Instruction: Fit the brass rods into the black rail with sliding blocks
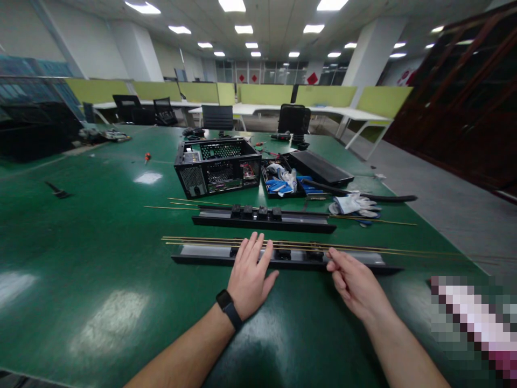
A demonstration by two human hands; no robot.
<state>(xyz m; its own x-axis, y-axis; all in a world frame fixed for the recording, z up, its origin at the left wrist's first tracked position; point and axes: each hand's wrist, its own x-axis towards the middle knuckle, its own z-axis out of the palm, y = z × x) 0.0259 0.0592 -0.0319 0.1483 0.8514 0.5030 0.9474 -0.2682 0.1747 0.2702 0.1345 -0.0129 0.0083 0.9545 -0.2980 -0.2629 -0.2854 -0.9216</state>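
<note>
My left hand (251,275) lies flat with fingers stretched out on a long black rail (202,257) at the near edge of the green table. Thin brass rods (363,249) run along the far side of that rail. My right hand (353,283) touches the rail further right, fingers curled and pinched at its edge. What the fingers hold, if anything, is too small to see. A black band sits on my left wrist. A second black rail (307,220) with small black blocks on it lies parallel just behind.
An open black computer case (218,167) stands behind the rails. Beside it a black tray (283,183) holds blue and white items, with a flat black panel (321,168), a black hose (383,197) and white gloves (353,203). Office chairs and desks fill the background.
</note>
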